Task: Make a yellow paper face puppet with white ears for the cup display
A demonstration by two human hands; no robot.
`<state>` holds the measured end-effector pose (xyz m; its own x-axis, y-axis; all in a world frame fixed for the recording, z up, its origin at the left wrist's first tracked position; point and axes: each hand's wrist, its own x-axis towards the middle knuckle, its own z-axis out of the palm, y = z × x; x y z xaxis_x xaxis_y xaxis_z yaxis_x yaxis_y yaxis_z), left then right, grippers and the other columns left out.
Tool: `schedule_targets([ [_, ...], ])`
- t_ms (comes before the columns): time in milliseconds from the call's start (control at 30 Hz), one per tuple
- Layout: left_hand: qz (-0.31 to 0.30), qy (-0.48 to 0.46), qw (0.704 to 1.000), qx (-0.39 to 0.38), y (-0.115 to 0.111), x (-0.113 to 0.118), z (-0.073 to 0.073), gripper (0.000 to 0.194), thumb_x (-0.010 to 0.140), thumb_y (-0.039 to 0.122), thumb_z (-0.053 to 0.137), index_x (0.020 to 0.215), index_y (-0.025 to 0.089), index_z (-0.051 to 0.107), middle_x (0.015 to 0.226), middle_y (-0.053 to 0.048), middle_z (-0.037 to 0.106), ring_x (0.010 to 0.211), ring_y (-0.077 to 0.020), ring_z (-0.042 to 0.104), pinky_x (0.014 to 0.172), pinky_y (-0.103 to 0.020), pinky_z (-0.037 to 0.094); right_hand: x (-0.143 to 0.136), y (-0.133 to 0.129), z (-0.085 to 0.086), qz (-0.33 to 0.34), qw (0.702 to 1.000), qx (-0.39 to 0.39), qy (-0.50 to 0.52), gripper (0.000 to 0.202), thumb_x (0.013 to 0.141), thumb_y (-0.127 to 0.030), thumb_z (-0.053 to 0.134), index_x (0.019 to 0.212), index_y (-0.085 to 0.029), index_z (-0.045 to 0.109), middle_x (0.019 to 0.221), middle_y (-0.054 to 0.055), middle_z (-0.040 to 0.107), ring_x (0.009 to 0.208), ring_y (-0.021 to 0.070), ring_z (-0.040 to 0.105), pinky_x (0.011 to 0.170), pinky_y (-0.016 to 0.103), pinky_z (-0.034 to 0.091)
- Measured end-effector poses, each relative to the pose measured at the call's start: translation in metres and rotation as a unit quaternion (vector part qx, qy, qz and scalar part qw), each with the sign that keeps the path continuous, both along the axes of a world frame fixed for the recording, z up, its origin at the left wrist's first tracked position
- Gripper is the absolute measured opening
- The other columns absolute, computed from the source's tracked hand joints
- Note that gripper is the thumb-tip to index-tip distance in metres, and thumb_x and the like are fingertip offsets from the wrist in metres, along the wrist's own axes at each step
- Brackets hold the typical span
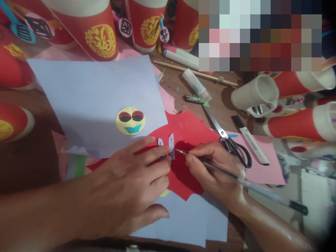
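Note:
My right hand [217,171] grips a pen [223,170] with a clear barrel and a dark cap on its back end. The pen's tip is just right of a small pale paper strip [171,143] on a red paper piece [189,129] with a jagged outline. Flat on the papers lies my left hand [141,175], fingers stretched out, their tips at the pale cutouts. A second small cutout [160,141] shows partly beside those fingertips. Above the left hand, a yellow paper face [130,121] with dark eyes and a blue mouth rests on a pale blue sheet [99,84].
Scissors [222,133], a marker [250,140] and a glue stick [196,85] lie on the right. A wooden stick [194,72] crosses the brown table behind. Red and white paper cups [101,38] stand around the back; a white mug [254,92] is tipped at right.

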<state>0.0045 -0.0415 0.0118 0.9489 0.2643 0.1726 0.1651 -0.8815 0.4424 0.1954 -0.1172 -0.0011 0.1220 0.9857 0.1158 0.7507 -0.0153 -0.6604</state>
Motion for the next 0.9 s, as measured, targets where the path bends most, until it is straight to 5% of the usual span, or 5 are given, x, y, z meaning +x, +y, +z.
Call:
schedule_targets([
  [900, 0.002, 0.003, 1.000, 0.004, -0.0006, -0.0013, -0.0008, 0.029, 0.081, 0.046, 0.057, 0.073, 0.020, 0.066, 0.088, -0.003, 0.069, 0.105, -0.0242, 0.053, 0.101, -0.041, 0.028, -0.0044, 0.0051, 0.0019, -0.018, 0.999, 0.004, -0.026, 0.006, 0.078, -0.021, 0.063, 0.074, -0.020, 0.059, 0.059, -0.005, 0.064, 0.047, 0.0070, 0.058, 0.047, 0.015, 0.045],
])
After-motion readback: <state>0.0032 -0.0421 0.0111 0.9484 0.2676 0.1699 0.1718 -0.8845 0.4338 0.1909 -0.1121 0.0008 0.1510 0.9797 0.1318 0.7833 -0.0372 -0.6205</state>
